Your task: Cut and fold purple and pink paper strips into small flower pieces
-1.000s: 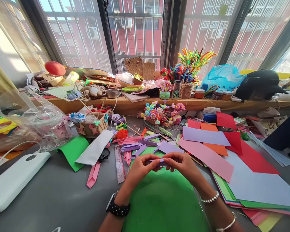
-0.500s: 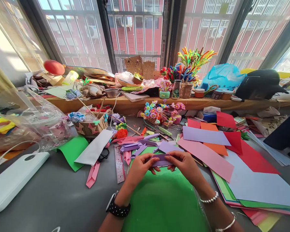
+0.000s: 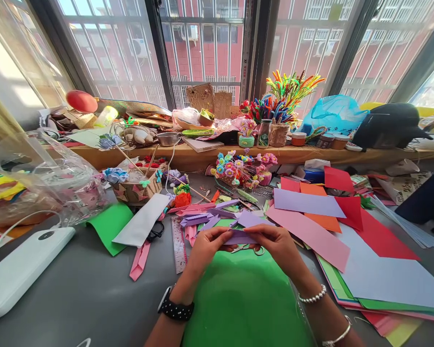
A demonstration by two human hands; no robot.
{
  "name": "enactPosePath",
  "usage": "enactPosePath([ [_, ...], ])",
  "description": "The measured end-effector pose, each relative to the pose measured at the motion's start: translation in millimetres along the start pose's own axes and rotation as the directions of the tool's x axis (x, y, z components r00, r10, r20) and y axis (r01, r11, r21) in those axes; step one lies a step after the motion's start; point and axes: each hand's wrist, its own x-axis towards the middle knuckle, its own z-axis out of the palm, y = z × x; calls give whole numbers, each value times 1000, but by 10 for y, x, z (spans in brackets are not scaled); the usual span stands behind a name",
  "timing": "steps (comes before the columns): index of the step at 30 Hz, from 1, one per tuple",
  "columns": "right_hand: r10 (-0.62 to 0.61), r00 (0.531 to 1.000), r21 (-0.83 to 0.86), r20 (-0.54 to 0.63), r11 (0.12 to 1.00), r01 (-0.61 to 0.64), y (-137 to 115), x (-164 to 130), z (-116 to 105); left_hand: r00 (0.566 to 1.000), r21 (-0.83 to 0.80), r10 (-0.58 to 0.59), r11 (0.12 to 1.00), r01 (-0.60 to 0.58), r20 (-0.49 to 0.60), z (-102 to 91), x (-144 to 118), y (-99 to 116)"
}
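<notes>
Between my two hands is a folded purple paper strip (image 3: pixel 239 237), held level above the green mat (image 3: pixel 248 299). My left hand (image 3: pixel 213 242) pinches its left end between thumb and fingers. At the other end, the thumb and fingers of my right hand (image 3: pixel 273 241) are closed on the strip. A pair of scissors (image 3: pixel 259 250) shows partly beneath the strip, mostly hidden by my hands. Just beyond lie several folded purple paper pieces (image 3: pixel 198 219) and a flat purple sheet (image 3: pixel 255 220). A pink folded paper piece (image 3: pixel 140 261) and a clear ruler (image 3: pixel 179 246) are to the left.
Stacked coloured paper (image 3: pixel 394 282) covers the right side. A white power bank (image 3: pixel 29 274) with a cable lies at left, near a plastic bag (image 3: pixel 65 178). Behind are a basket (image 3: pixel 139 188), handmade flowers (image 3: pixel 235 168) and a crowded window ledge (image 3: pixel 198 153).
Both hands still hold the purple strip. My fingers have shifted slightly along it and the strip has tilted a little. The scissors below now show more.
</notes>
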Motion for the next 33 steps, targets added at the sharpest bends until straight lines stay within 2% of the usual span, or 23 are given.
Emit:
enactPosePath([
  [5, -53, 998, -14, 25, 998, 53, 16, 0, 7, 998, 6, -25, 1000, 24, 63, 6, 0, -12],
  [11, -139, 989, -102, 46, 984, 143, 54, 6, 15, 998, 13, -39, 999, 39, 46, 18, -23, -22],
  [15, -152, 987, -118, 59, 980, 158, 57, 9, -1, 998, 10, -40, 999, 39, 39, 12, -19, -31],
  [19, -91, 993, -125, 70, 987, 99, -8, -3, 3, 998, 69, 29, 997, -33, 54, -4, -2, -58],
  [24, 1, 1000, -85, 14, 996, 0, -50, -6, 20, 989, 191, 126, 972, -139, 80, 12, -15, -55],
  [29, 40, 999, -85, 11, 996, -38, -35, -2, 18, 987, 225, 132, 963, -149, 86, 17, -27, -38],
  [33, 58, 998, -84, 4, 995, -57, -26, -2, 24, 988, 189, 123, 972, -139, 92, 5, -11, -56],
])
